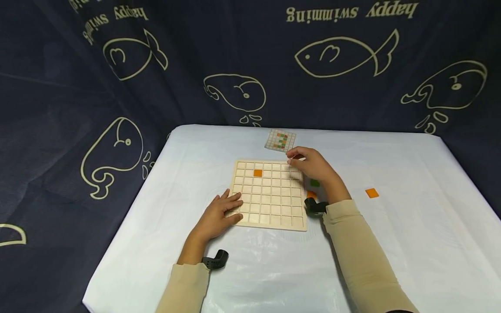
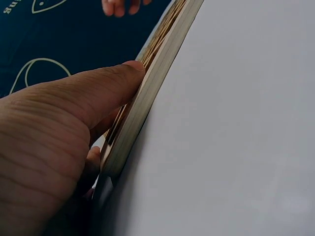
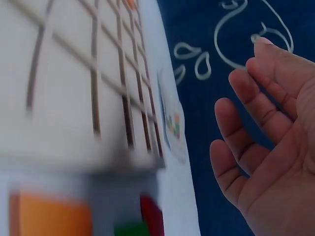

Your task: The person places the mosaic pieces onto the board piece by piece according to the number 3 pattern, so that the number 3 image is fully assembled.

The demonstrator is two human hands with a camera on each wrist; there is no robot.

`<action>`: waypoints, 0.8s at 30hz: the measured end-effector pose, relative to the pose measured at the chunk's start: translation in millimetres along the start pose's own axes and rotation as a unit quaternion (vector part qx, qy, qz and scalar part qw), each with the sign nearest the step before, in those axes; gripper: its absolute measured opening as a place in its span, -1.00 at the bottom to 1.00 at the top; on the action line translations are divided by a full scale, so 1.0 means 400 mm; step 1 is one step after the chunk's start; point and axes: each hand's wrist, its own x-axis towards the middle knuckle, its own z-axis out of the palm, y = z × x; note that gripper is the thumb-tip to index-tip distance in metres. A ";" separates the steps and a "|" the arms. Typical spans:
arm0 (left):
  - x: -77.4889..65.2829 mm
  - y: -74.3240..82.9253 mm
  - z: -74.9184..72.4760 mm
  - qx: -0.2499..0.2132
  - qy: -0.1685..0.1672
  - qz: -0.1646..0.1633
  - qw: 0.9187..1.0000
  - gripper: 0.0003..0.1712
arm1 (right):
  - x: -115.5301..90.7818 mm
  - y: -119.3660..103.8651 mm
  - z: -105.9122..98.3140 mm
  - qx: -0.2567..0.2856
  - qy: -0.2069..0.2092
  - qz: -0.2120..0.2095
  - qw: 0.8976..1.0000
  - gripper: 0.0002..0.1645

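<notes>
A pale wooden grid board (image 1: 270,200) lies flat on the table, with one orange square tile (image 1: 258,173) in a cell near its far edge. My left hand (image 1: 219,215) rests on the board's left side, fingers spread over the cells. In the left wrist view, the thumb (image 2: 115,81) touches the board's edge. Over the far right corner hovers my right hand (image 1: 313,165), its fingers loosely bent with nothing visible between them. Beside the board, partly under that hand, lie a green tile (image 1: 315,183) and an orange tile. The right wrist view also shows a red tile (image 3: 153,219) there.
A small card (image 1: 274,141) printed with a coloured grid pattern lies beyond the board. Farther right on the white table (image 1: 411,243) is a lone orange tile (image 1: 372,193). Dark blue cloth (image 1: 250,52) with fish and whale drawings hangs behind and at the left.
</notes>
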 end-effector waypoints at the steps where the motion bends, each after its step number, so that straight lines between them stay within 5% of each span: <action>1: 0.001 0.000 0.000 0.000 0.000 0.001 1.000 -0.47 | -0.005 0.007 -0.010 -0.003 0.004 0.006 1.000 -0.59; 15: -0.001 0.005 -0.002 -0.003 0.005 -0.001 1.000 -0.46 | -0.080 0.117 -0.120 -0.043 0.056 0.088 0.994 -0.52; 24: -0.002 0.002 0.000 -0.003 0.005 -0.002 1.000 -0.46 | -0.099 0.170 -0.134 -0.050 0.023 0.124 0.991 -0.54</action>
